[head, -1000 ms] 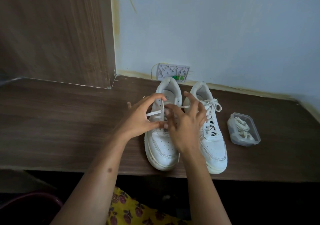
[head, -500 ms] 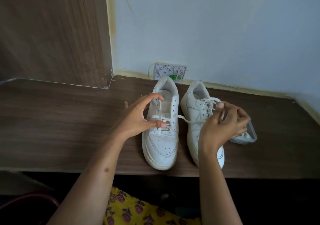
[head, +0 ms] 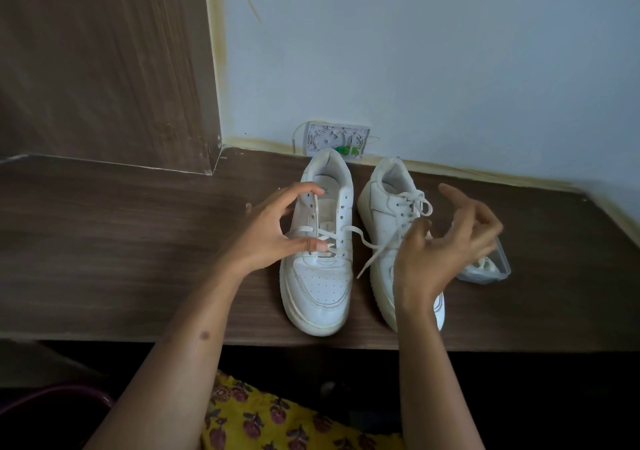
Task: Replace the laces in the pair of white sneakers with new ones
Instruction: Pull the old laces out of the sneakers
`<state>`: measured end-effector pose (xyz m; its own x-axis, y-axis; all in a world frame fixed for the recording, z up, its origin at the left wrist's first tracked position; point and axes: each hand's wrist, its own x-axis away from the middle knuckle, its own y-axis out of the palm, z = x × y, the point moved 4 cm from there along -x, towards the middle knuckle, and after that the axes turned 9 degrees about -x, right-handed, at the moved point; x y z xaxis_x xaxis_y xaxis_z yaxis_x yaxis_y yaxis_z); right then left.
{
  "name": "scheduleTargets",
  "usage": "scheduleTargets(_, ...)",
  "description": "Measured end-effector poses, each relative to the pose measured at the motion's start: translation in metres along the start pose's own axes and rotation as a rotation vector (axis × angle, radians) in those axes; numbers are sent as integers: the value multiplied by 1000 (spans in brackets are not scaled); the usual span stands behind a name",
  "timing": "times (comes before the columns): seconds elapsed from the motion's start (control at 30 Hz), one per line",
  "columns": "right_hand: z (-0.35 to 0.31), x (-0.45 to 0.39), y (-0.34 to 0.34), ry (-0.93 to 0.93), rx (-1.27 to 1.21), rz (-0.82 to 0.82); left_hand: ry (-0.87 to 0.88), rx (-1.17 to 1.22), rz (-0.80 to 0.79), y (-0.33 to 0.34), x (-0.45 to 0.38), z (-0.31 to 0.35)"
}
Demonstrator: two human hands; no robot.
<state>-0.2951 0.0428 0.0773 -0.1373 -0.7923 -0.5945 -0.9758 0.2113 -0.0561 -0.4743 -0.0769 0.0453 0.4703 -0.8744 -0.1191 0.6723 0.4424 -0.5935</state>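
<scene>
Your left hand (head: 268,233) curls over the left sneaker (head: 320,262) at the frame's centre, thumb and fingers gripping its sides where the lace (head: 349,238) crosses. The lace's loose end trails right across the gap onto the right sneaker (head: 388,214). Your right hand (head: 446,242) hovers over that sneaker with fingers loosely spread, holding nothing. A clear plastic box (head: 491,269) peeks out right of it on the wooden table (head: 121,242).

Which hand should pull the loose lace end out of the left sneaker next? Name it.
Right. The right hand hangs open beside the loose lace end, while the left hand grips the left sneaker, steadying it.
</scene>
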Motion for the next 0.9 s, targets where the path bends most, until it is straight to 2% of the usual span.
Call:
scheduleTargets(0.2, -6, 22, 26, -202, 43, -569, 60, 91, -55, 1, 1, -1)
scheduleTargets(0.33, -4, 42, 43, -261, 187, -847, 87, 80, -48, 1, 0, -1)
scheduleTargets(0.43, -1, 50, 50, -234, 190, -867, 96, 57, -46, 1, -1, -1)
scheduleTargets(0.53, 0, 48, 51, -148, 138, -816, 55, 27, -51, 2, -1, -4)
scheduleTargets(0.6, 2, 43, 45, -89, 108, -681, 18, 19, -52, 2, -1, -6)
scheduleTargets(0.67, 4, 37, 33, 46, 39, -493, 0, 10, -49, 2, -1, -6)
scheduleTargets(0.73, 3, 36, 25, 114, 13, -428, 3, 9, -42, 2, -2, -4)
scheduleTargets(0.83, -6, 38, 25, -59, 94, -499, 3, -3, -46, 3, -1, -1)
scheduleTargets(0.9, -12, 43, 31, -197, 187, -615, -4, 7, -47, 3, -1, -1)
